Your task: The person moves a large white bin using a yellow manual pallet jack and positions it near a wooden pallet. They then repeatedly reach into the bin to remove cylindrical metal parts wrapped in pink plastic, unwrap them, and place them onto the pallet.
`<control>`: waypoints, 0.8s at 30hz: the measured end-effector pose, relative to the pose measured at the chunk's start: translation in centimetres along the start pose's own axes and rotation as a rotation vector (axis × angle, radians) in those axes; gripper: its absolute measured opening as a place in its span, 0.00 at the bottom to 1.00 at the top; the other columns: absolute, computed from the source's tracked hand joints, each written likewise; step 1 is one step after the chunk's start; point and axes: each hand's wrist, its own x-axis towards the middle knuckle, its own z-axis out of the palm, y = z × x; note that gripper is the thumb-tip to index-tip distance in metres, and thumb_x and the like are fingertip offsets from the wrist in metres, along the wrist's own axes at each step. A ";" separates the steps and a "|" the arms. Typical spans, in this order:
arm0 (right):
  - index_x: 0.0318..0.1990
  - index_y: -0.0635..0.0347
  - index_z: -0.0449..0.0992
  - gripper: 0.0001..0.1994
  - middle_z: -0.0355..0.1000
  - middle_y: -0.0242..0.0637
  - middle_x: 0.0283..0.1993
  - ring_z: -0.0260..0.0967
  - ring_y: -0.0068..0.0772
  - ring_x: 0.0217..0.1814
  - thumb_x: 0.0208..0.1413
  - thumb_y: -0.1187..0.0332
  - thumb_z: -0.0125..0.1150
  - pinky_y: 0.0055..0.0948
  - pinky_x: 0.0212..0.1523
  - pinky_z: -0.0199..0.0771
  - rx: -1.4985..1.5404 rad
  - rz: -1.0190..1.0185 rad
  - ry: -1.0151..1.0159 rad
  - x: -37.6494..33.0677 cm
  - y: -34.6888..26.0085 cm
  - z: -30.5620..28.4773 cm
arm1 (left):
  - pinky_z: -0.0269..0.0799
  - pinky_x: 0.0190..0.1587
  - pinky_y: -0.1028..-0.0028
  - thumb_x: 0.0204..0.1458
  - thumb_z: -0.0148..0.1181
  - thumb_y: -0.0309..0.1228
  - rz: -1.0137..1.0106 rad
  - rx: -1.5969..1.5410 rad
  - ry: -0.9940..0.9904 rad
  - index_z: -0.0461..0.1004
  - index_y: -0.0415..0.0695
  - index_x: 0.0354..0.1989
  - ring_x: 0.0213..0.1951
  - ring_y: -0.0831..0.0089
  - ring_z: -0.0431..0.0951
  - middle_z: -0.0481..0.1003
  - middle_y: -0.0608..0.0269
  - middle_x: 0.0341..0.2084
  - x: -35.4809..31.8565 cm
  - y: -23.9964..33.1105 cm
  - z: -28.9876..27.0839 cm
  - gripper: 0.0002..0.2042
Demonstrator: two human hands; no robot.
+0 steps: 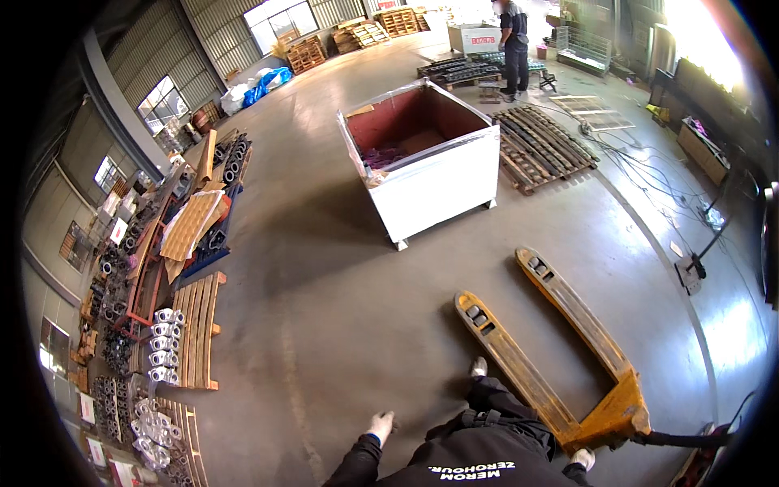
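My left hand, in a pale glove with darker fingertips, hangs loosely out from my body over the floor. Its fingers are slightly bent and apart, and I see nothing in them. My right hand, gloved too, is low by my side, close to the yellow pallet jack. Its fingers are too small and hidden to make out, so whether it touches the jack is unclear. Both worn forks lie low over the floor and point ahead, to the right of my legs. The dark handle stretches off to the right.
Ahead stands a large white metal bin with a reddish inside. Beyond its right side lies a slatted pallet of long dark parts. Cables trail across the floor. Wooden pallets and metal castings line the left. A person stands far back.
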 end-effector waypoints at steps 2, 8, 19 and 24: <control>0.35 0.67 0.81 0.12 0.79 0.45 0.34 0.74 0.41 0.35 0.47 0.78 0.51 0.35 0.45 0.74 -0.170 0.010 -0.008 -1.2 -1.0 1.5 | 0.78 0.35 0.63 0.63 0.53 0.39 -0.056 -0.096 -0.063 0.76 0.34 0.45 0.28 0.64 0.82 0.82 0.52 0.30 0.0 -1.6 -0.8 0.17; 0.30 0.68 0.81 0.09 0.77 0.47 0.26 0.73 0.41 0.29 0.47 0.75 0.54 0.38 0.36 0.72 -0.500 -0.267 -0.171 -0.5 -8.6 15.7 | 0.80 0.29 0.60 0.62 0.54 0.34 -0.340 -0.297 0.078 0.74 0.30 0.47 0.29 0.57 0.84 0.80 0.46 0.36 0.0 -4.4 -4.0 0.16; 0.32 0.60 0.86 0.11 0.83 0.42 0.32 0.81 0.33 0.36 0.49 0.78 0.57 0.32 0.42 0.79 -0.147 -0.654 -0.962 -22.6 -43.7 50.8 | 0.78 0.35 0.63 0.59 0.57 0.32 -0.057 -0.327 0.354 0.76 0.36 0.46 0.31 0.60 0.82 0.81 0.52 0.35 5.0 6.7 -8.5 0.13; 0.33 0.56 0.86 0.14 0.81 0.46 0.34 0.81 0.42 0.38 0.48 0.80 0.52 0.34 0.44 0.80 -0.162 -1.127 -1.229 -29.4 -49.3 54.1 | 0.77 0.37 0.62 0.58 0.60 0.35 0.036 -0.377 0.436 0.77 0.34 0.44 0.30 0.62 0.81 0.80 0.55 0.33 11.3 15.4 -8.3 0.14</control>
